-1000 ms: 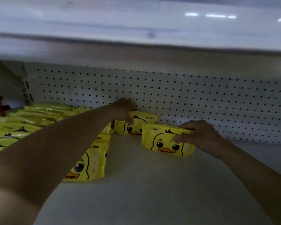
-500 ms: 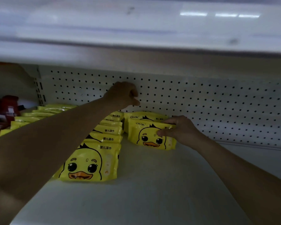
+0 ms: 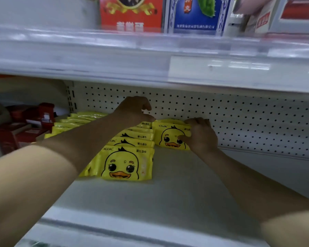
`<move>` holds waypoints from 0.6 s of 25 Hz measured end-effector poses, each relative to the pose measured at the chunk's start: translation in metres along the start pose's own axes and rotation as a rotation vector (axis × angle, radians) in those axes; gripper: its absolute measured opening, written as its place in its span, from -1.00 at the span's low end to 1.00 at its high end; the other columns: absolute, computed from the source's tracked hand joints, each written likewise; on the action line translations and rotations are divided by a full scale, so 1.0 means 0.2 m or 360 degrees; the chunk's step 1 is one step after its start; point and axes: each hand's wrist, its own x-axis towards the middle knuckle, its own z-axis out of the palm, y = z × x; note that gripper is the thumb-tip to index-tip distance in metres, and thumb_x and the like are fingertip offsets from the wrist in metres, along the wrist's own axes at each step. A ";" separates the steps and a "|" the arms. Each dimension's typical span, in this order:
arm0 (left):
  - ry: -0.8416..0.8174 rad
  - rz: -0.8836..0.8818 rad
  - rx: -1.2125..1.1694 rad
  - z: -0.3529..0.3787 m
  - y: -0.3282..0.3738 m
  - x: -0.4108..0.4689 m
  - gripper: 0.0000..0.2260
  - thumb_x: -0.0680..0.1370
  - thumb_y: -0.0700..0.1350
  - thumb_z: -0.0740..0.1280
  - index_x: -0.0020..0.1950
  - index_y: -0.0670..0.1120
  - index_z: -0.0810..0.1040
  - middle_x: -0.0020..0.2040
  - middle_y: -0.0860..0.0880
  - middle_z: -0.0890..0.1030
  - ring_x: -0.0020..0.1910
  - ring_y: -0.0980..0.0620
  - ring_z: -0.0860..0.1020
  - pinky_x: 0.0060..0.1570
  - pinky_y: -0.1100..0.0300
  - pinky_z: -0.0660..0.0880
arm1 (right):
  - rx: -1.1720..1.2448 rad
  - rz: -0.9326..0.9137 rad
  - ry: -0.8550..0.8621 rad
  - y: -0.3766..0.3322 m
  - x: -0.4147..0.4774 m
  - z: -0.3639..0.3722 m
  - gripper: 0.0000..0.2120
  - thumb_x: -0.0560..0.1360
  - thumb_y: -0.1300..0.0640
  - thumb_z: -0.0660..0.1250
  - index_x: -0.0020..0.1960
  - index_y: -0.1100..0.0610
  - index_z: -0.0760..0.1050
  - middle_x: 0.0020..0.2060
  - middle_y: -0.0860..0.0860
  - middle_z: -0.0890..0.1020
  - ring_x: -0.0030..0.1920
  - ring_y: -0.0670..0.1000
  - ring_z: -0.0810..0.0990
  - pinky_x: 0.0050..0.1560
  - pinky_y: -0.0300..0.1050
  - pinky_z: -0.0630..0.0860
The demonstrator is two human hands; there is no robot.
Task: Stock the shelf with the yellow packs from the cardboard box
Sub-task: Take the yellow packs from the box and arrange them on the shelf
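Within right hand [image 3: 202, 137], right end of yellow pack [image 3: 168, 135]

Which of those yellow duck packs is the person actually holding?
The far-right pack, near the pegboard: the right hand grips it. The rows left of it lie unheld.

Dim shelf interior, motion blur, glare above, wide-angle bending.

Right hand [image 3: 202, 137] on yellow pack [image 3: 168, 137]
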 end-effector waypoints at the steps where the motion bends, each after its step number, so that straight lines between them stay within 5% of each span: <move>1: -0.0018 -0.0024 0.0018 -0.01 0.01 -0.05 -0.61 0.40 0.02 0.55 0.16 -0.05 0.57 0.16 0.00 0.56 0.03 0.05 0.52 -0.01 0.18 0.46 | 0.0028 0.0012 -0.0026 -0.02 -0.04 -0.05 -0.39 0.38 -0.11 0.52 0.36 0.04 0.47 0.25 0.09 0.51 0.31 0.15 0.37 0.13 0.07 0.50; 6: -0.0039 -0.0229 -0.0199 -0.05 0.07 -0.50 -0.56 0.34 -0.07 0.60 0.16 -0.02 0.57 0.19 -0.06 0.52 0.01 -0.03 0.55 -0.26 0.26 0.44 | 0.0158 0.0023 -0.0139 -0.23 -0.38 -0.35 -0.35 0.39 -0.05 0.51 0.41 -0.01 0.37 0.25 0.08 0.53 0.34 0.13 0.34 0.12 0.00 0.47; 11: -0.0098 -0.0352 -0.0063 -0.13 0.15 -1.01 -0.49 0.32 -0.01 0.60 0.22 0.05 0.53 0.28 -0.12 0.49 0.22 -0.13 0.49 0.17 0.10 0.48 | 0.0104 0.0089 -0.0428 -0.57 -0.81 -0.61 -0.30 0.41 -0.05 0.52 0.45 -0.08 0.28 0.30 0.08 0.49 0.30 0.17 0.44 0.16 -0.02 0.46; 15: -0.0185 -0.0299 0.0087 -0.20 0.13 -1.47 -0.42 0.36 0.02 0.57 0.33 0.01 0.48 0.40 -0.24 0.38 0.50 -0.21 0.18 0.45 -0.07 0.18 | 0.0175 -0.0002 -0.0499 -0.76 -1.25 -0.68 -0.32 0.41 -0.07 0.53 0.43 -0.06 0.30 0.33 0.06 0.45 0.30 0.16 0.45 0.16 -0.02 0.42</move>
